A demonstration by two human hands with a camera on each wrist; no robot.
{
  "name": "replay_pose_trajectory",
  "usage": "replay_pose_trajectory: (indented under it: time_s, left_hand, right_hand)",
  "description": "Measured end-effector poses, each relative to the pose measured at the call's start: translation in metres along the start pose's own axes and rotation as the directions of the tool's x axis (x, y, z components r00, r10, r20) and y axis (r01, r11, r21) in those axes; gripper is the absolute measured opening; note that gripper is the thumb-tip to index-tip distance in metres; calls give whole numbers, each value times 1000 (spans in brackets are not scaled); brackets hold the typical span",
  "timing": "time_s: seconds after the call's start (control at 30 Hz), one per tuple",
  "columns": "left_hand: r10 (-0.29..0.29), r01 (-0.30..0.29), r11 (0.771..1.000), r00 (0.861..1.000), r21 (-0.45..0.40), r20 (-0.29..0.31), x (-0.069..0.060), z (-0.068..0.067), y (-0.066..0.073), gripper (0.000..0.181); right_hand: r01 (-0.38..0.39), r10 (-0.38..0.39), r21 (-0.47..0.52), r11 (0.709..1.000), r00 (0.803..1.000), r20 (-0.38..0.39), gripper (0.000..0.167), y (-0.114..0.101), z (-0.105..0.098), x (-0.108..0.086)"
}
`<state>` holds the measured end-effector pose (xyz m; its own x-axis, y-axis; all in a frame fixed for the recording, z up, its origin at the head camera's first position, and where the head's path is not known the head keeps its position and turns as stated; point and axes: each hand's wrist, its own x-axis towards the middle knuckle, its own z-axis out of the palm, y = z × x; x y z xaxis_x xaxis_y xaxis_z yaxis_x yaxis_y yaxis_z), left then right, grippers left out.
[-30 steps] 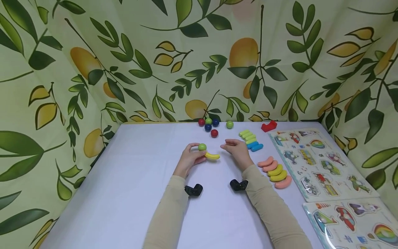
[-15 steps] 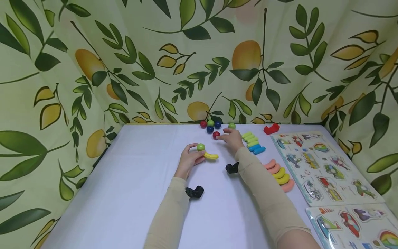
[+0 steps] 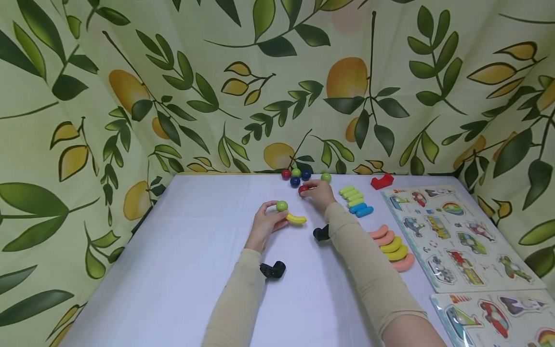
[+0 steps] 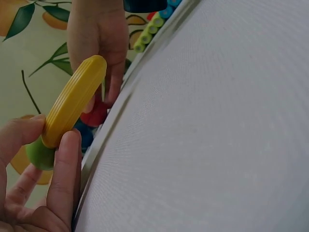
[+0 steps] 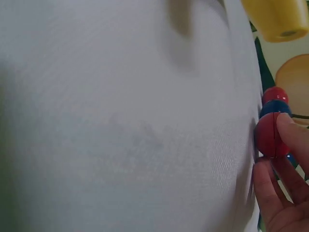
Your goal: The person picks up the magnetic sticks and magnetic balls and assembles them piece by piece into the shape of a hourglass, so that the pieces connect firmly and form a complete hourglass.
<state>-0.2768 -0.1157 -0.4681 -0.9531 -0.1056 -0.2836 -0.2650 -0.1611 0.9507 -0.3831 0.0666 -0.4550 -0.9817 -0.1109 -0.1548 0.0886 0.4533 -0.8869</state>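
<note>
My left hand pinches a yellow ridged, banana-shaped piece between thumb and finger. A green ball is also in that hand, partly hidden behind the yellow piece in the left wrist view. Farther back, my right hand has its thumb and fingers on either side of a red ball that has a thin dark line across it. Just behind this ball lie a dark blue ball and another red ball.
Near the back edge are green balls and another blue ball. To the right lie green sticks, blue sticks, pink and yellow curved pieces, a red block and picture puzzle boards. A patterned curtain surrounds the table.
My right hand has moved back and left from beside the green sticks to the front red ball and taken hold of it. The left hand has kept its hold almost in place.
</note>
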Motion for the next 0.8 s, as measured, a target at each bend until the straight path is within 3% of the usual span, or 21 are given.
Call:
replay_pose_trajectory:
  time_s: [0.07,0.17,0.3,0.43,0.6,0.8]
  left_hand:
    - [8,-8,1000,1000,-7,0,0,1,0,54]
    - [14,-14,1000,1000,-21,-4,1,1,-1,53]
    - [9,-9,999,1000,-42,-10,1,0,-1,51]
    - [10,-12,996,1000,-85,-28,0,-2,0,52]
    - [2,-9,992,999,-126,-53,-2,-1,0,53]
    - [-14,8,990,999,-139,-38,-5,6,-2,54]
  right_hand:
    - [-9,9,-2,1000,1000,-7,43,2,-1,-5]
    - [-77,77,87,993,997,10,42,4,-5,-19]
    - [-203,199,223,953,979,42,48,12,-13,-42]
    - [-262,255,310,914,965,66,49,19,-18,-63]
    - [-297,281,410,863,955,100,48,25,-21,-86]
    - [-315,309,458,832,947,90,48,31,-22,-106]
